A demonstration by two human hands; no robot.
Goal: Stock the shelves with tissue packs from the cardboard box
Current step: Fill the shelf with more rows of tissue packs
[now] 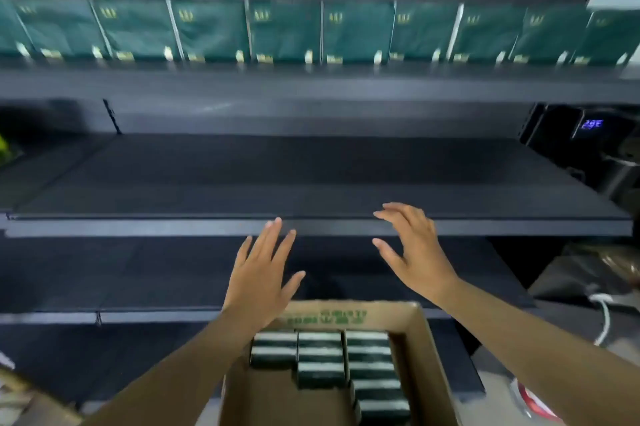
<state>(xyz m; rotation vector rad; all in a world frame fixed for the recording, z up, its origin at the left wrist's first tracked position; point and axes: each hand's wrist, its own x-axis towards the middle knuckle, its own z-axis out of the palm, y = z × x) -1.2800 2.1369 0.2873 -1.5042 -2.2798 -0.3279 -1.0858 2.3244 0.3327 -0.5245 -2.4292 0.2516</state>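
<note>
Cardboard box (pixel 429 349) at 6 o'clock, open, partly filled. Dark green tissue packs (pixel 370 370) stacked inside in 3 columns against far wall: short column at left, medium in middle, longest at right running toward near edge. Bare cardboard floor showing at near left of box. Green print on far flap, blurred, unreadable.

Left hand (pixel 261 273) at centre, just past far left corner of box, palm down, fingers straight and spread, thumb out toward 3 o'clock. Holding nothing. Fingertips pointing to 12 o'clock, overlapping front lip of middle shelf (pixel 138 228) in the view; contact with it not determinable.

Right hand (pixel 414 250) toward 2 o'clock from left hand, well apart from it, above far right corner of box. Fingers spread and slightly bent, thumb lowered toward 9 o'clock. Holding nothing. Upper fingers overlapping same shelf lip in the view.

Middle shelf dark, flat, spanning 9 to 3 o'clock. Lower shelf (pixel 69 316) beneath, behind the box.

Top shelf (pixel 242 86) at 12 o'clock carrying a row of green packs (pixel 211 27) standing upright, side by side, across full width, small pale marks along lower edges. Motion blur throughout.

Dark appliance with blue digital display (pixel 591 124) at 2 o'clock, digits blurred. White cable (pixel 604 318) at 4 o'clock.
</note>
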